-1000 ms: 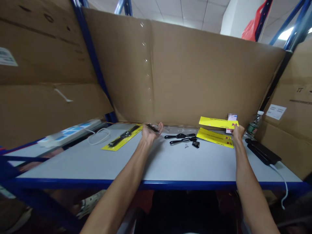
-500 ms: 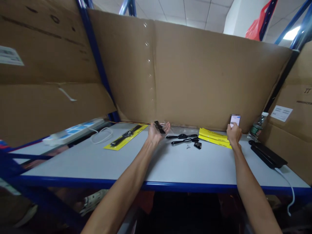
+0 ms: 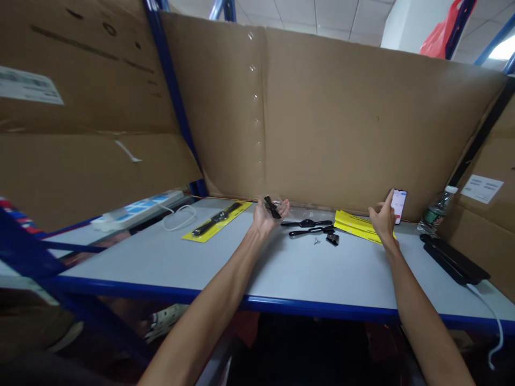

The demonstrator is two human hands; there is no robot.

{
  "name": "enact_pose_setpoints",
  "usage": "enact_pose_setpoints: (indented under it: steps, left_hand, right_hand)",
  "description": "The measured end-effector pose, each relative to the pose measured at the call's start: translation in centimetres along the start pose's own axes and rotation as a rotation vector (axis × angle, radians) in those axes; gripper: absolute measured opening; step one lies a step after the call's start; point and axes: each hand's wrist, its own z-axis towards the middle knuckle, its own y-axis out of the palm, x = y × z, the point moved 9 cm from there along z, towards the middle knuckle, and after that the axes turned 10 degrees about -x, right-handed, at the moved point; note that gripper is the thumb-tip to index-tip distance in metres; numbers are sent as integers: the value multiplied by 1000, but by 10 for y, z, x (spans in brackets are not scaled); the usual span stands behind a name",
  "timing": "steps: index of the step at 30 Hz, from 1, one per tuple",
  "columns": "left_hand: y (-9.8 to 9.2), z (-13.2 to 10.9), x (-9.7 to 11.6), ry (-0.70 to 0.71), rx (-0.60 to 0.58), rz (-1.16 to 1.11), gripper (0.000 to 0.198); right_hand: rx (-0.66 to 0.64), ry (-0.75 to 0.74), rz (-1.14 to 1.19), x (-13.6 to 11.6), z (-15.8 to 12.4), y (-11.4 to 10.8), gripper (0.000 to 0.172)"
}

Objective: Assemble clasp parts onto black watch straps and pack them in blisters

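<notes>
My left hand [image 3: 264, 216] is palm up above the table, cradling a small black part [image 3: 272, 208] in clear plastic. At the right, my right hand [image 3: 384, 220] has its fingers apart. Its index finger reaches the upper left edge of a phone [image 3: 398, 205] that stands against the cardboard with its screen lit. Between the hands lie two long black two-handled bars [image 3: 308, 223], shaped like spokeshave bodies. Near them are a small black block [image 3: 332, 239] and a small silvery piece [image 3: 317, 241]. Yellow cards [image 3: 354, 227] lie by my right wrist.
On the left, a similar black tool [image 3: 217, 219] lies on a yellow card, with a power strip [image 3: 137, 210] beyond it. A water bottle [image 3: 438, 210] and a black device [image 3: 454, 260] with a white cable stand right. Cardboard [image 3: 341, 123] walls the back of the table [image 3: 225, 268].
My right hand has shifted off the phone's front to its left side, with fingers more spread; more screen shows. My left hand stays with the black part. The whole view has swung slightly left.
</notes>
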Motion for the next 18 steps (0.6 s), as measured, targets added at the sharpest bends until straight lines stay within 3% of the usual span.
enact_pose_setpoints:
  steps: [5,7,11,13,15,18]
  left_hand:
    - [0,-2,-4,-16,4,0,55]
    - [3,-2,-7,-30,-21,10,54]
    - [17,-3,-17,-62,-101,25,53]
    - [26,-6,-25,-88,-147,35,52]
    - [32,-11,-37,-136,-174,65,52]
    - [34,-17,-58,-231,-173,139,46]
  right_hand:
    - [-289,181,23,10,-4,33,108]
    - [-252,152,-3,3,-6,32,107]
    - [30,-27,14,-24,-12,10,100]
    - [26,-27,53,-26,-14,15,97]
    - [-89,-17,114,-29,-15,31,85]
    - [-188,-115,236,-52,-25,47,49]
